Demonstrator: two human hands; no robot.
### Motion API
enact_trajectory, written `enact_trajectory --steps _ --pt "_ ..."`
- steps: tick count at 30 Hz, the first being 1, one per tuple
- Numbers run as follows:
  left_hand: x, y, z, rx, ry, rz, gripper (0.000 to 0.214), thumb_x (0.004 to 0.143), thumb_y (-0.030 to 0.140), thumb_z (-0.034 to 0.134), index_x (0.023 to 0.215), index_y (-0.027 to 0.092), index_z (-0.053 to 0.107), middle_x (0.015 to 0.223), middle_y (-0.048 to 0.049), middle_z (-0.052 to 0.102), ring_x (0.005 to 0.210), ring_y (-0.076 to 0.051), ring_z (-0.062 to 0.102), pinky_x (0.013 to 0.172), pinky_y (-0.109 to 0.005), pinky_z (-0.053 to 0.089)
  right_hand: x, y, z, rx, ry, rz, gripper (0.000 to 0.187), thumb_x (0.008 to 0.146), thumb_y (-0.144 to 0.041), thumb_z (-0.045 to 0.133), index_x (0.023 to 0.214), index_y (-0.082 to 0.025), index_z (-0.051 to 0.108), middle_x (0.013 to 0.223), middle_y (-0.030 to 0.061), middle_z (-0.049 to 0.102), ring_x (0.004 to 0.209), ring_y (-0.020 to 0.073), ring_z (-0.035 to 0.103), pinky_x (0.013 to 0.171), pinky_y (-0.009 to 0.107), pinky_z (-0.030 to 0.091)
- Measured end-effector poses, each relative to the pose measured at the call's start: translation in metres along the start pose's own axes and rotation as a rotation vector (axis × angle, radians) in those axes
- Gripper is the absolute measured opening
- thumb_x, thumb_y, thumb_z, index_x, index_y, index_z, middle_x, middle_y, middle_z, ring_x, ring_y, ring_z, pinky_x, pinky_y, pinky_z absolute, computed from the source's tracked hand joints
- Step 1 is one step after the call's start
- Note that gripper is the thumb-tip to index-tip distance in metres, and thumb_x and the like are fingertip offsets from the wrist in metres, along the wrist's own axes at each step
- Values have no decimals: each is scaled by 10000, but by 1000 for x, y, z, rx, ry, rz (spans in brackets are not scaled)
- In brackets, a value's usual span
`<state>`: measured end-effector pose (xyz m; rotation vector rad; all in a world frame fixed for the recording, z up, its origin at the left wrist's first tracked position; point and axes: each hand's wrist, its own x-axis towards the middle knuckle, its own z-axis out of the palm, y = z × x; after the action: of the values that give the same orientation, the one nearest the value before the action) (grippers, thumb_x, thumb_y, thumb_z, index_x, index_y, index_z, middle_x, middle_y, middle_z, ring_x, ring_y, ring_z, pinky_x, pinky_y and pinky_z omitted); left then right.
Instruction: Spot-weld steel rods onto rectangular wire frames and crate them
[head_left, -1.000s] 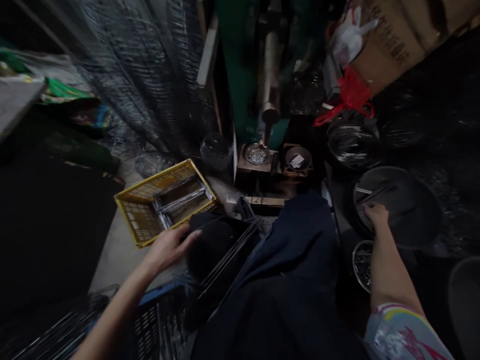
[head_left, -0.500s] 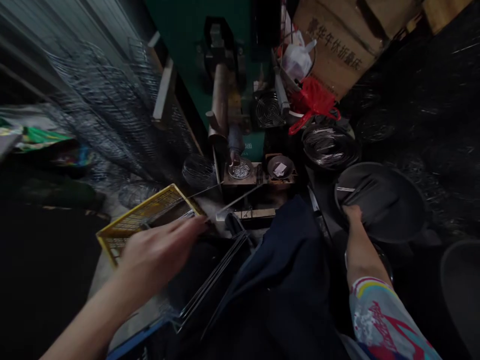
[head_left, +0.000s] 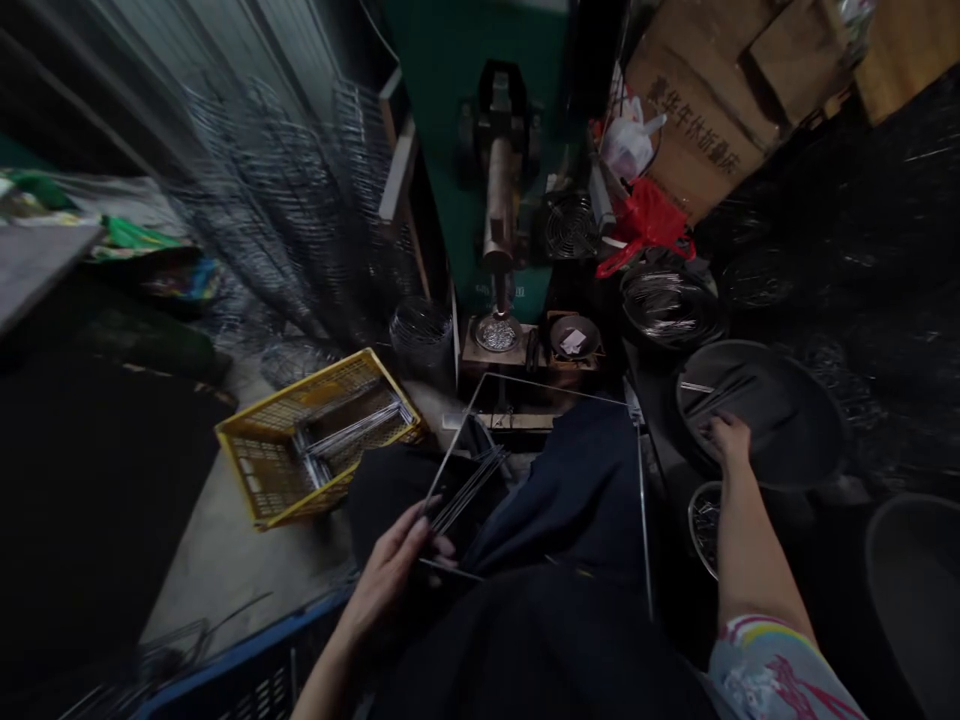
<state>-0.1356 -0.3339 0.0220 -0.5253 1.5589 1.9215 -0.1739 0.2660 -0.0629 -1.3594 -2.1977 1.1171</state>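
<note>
Here, a thin grey wire frame [head_left: 551,389], bent into an open rectangle, is held over the lap, pinched at one corner by the left hand [head_left: 390,575]. The right hand [head_left: 724,437] is laid in a dark pan [head_left: 802,445]; its grip cannot be told.

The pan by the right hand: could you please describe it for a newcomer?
From the green machine in the middle, look lower right. Among the round vessels there, the pan is the widest, dark and shallow, holding straight rods, with the right hand at its rim.
</note>
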Motion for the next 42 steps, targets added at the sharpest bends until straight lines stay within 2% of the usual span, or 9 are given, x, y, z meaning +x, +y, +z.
enact_trajectory --steps 4,9,14,18,22,26,30,35,42 --pt "-23 -9 -6 35 -168 -121 895 773 532 695 1498 238 260 734 -60 695 568 -200 638 485 -248 448 -32 -1 -14 140 -49 -37 581 766 -304 582 1270 -15 582 888 139 713 718 208 696 629 279 583" --pt "-41 -16 -21 -144 -83 -92 957 698 486 767 1497 245 299 607 -32 667 444 -173 584 417 -224 417 -90 -12 -40 177 -143 -179 720 701 -485 735 1295 -103 596 1204 159 660 1024 275 660 822 368 580" --pt "-52 -19 -51 -181 116 -3 1053 648 470 805 1514 286 234 583 -18 663 402 -180 573 371 -230 425 -133 -62 -80 41 -212 -314 680 723 -498 734 1287 -138 615 1238 133 654 1168 301 593 1026 435 464" --pt "-47 -11 -39 -188 61 72 1062 697 466 771 1534 274 146 618 -32 681 462 -194 616 415 -238 462 -168 -116 -98 -96 -258 -489 632 773 -497 697 1319 -195 595 1307 84 616 1239 310 540 1099 448 382" --pt "-37 -5 -18 -179 11 132 988 771 442 716 1538 260 120 646 -48 685 486 -176 621 436 -213 454 -227 -152 -83 -178 -547 -733 630 833 -450 663 1402 -230 504 1392 64 544 1290 287 495 1128 448 350" --pt "-33 -4 -14 -157 -9 146 927 812 428 678 1538 272 122 651 -47 679 484 -163 611 440 -208 452 -270 -157 -47 -266 -765 -1020 578 884 -382 620 1427 -252 467 1435 61 496 1324 275 459 1119 456 371" --pt "-29 -7 -21 -156 -23 118 999 785 440 705 1540 277 72 648 -47 683 496 -187 620 445 -232 467 -275 -147 -24 -345 -725 -1124 584 889 -362 617 1437 -255 449 1408 63 526 1329 265 454 1102 450 399" --pt "-26 -8 -22 -155 -19 116 1053 762 454 725 1542 246 49 657 -59 692 497 -191 618 452 -241 477 -272 -143 -21 -409 -748 -1152 592 888 -348 615 1441 -233 438 1422 71 512 1340 250 441 1104 435 394" --pt "-33 2 -13 -139 -22 172 910 847 401 646 1542 227 85 654 -63 685 501 -164 612 454 -204 453 -278 -138 -13 -450 -766 -1163 558 883 -325 609 1413 -209 478 1370 87 562 1303 248 487 1085 435 416"
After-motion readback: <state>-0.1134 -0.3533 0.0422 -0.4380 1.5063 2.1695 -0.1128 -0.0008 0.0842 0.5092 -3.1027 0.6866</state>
